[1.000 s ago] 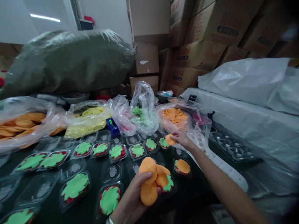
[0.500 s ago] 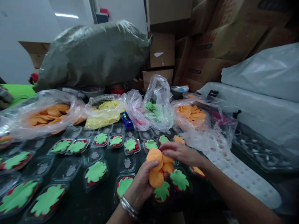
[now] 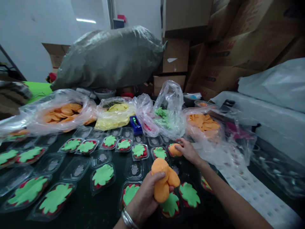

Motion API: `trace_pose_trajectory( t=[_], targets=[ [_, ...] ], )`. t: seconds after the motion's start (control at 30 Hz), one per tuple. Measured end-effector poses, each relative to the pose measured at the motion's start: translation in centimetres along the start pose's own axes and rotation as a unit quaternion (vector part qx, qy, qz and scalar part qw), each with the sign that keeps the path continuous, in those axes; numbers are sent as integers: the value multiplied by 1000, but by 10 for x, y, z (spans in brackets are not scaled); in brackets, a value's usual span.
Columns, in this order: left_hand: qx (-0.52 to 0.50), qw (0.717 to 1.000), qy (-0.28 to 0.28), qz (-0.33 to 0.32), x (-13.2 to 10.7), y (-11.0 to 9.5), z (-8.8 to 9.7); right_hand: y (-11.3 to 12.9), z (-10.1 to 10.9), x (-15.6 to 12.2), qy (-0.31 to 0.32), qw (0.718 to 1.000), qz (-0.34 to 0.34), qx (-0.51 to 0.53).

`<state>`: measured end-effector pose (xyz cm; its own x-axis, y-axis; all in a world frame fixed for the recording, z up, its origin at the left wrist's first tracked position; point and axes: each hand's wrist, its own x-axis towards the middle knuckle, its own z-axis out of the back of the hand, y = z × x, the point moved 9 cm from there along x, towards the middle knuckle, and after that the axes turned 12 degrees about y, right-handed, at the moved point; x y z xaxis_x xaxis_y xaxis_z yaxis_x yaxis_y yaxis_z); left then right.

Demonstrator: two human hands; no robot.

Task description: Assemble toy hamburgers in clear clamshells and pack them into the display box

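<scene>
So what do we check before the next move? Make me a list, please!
1. Left grip holding orange pieces: ok.
2. Right grip free of its orange oval: cannot tell; fingertips are at the edge.
3. Green flower just left of that oval covered: not ok; its top shows.
4. Blue tape dispenser away from both hands: ok.
5. Spare orange pile beyond the right grip: ok, plenty showing.

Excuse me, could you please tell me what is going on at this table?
A person is handling soft-looking orange pieces: the left hand holds a few, while the right hand touches another one farther back. Clear trays stand around the hands, many holding a green piece over red. Behind them, plastic bags contain orange, yellow and green pieces.
</scene>
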<state>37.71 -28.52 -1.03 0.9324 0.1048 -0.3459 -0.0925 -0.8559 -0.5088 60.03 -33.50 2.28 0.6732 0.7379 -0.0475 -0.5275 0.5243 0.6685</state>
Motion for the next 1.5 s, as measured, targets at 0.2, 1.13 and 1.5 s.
trace_pose_trajectory(
  t=[0.2,1.13,1.5],
  targets=[
    [10,1000,13,-6,5,-6,5,23,-14,-2,-41,988,30,-145],
    [39,988,143,41,-38,0,-18,86,-43,-14,-31,980,117,-157],
    [-5,996,43,-74,-81,-46,31,89,-108,-60,189,917,113,-332]
  ],
)
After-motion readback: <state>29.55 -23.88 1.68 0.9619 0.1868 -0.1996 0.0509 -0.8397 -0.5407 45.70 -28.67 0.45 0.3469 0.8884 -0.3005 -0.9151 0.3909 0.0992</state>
